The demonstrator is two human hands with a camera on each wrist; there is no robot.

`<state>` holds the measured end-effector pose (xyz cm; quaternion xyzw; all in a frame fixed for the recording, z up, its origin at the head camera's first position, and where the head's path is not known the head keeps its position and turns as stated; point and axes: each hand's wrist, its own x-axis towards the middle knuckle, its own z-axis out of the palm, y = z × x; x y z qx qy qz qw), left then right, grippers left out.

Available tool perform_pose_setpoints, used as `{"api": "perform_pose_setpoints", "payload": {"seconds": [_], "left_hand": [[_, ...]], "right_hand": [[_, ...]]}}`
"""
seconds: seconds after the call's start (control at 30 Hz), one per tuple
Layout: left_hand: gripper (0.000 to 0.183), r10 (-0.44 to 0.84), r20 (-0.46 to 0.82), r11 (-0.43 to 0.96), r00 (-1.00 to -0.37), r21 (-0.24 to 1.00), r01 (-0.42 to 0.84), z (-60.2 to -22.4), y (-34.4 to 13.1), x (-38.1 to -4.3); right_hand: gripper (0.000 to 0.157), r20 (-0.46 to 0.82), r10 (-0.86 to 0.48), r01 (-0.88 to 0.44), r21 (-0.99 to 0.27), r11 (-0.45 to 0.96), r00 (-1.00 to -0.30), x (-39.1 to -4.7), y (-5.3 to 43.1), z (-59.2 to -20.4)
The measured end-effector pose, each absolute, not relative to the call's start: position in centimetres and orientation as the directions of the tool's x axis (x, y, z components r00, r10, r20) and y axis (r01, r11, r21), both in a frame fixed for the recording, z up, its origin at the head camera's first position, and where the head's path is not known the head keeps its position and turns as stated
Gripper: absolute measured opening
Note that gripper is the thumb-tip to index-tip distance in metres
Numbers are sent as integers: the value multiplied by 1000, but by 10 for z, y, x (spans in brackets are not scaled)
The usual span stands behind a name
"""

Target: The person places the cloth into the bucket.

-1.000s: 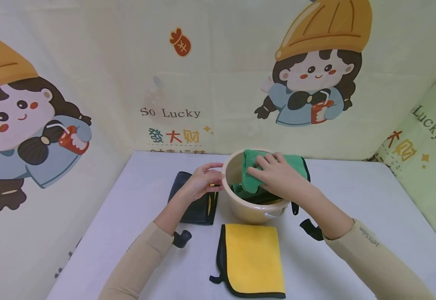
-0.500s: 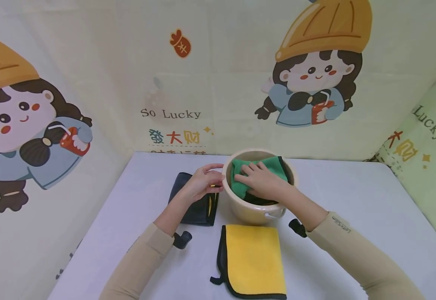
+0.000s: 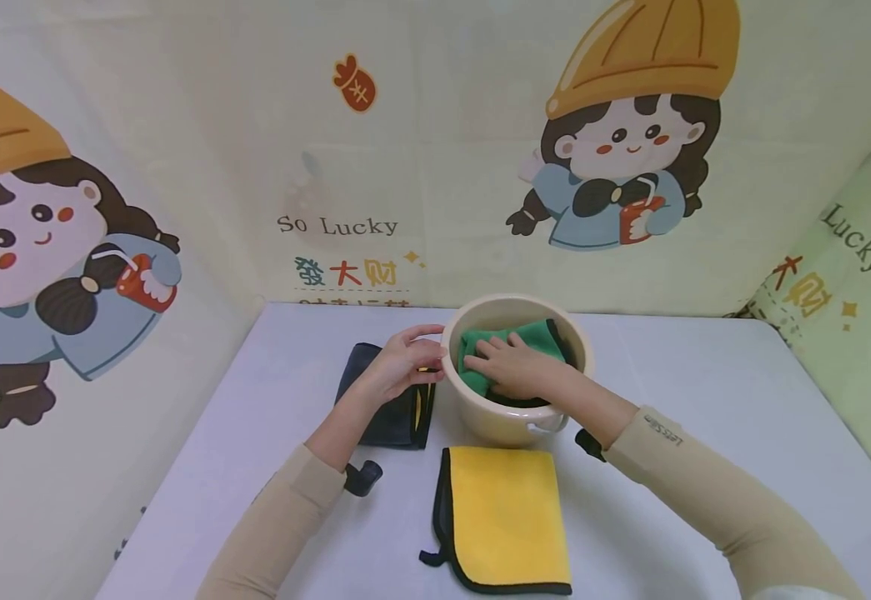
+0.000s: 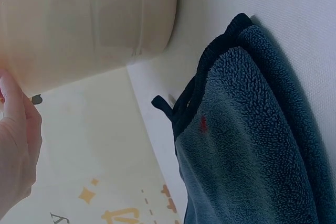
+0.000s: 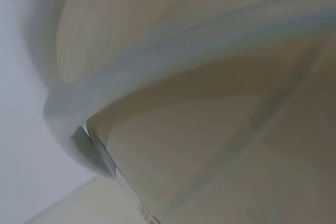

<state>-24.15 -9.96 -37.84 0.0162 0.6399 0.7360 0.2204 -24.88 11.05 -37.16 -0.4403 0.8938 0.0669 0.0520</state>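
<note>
On the right, a hand could go between the bucket (image 3: 498, 427) and the table's (image 3: 720, 392) right edge, but the right sleeve (image 3: 713, 492) slants across the near part. The wall (image 3: 465, 208) stops it at the far side. The right hand (image 3: 513, 368) and green cloth (image 3: 531, 333) fill much of the bucket's top, leaving a far gap. The left hand (image 3: 403, 365) blocks its left side.

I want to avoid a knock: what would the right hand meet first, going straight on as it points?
The green towel, on which the right hand rests; beyond it, probably the bucket's inner wall, though depth is unclear.
</note>
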Motion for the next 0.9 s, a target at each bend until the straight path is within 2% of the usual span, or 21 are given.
{"api": "perform_pose_setpoints", "payload": {"seconds": [0.33,0.57,0.9], "left_hand": [[45,347,-257,-83,-902,950,-302,-377,-101,-241],[45,344,-254,-82,-904,951,-299,-377,-101,-240],[45,340,-266,-87,-902,946,-311,-377,-99,-241]], "right_hand": [[36,-307,-739,-788,73,611,-600,-252,105,-378],[33,-378,-710,-773,23,634,-594,-252,104,-378],[38,-361,-712,-773,41,633,-602,-251,107,-377]]}}
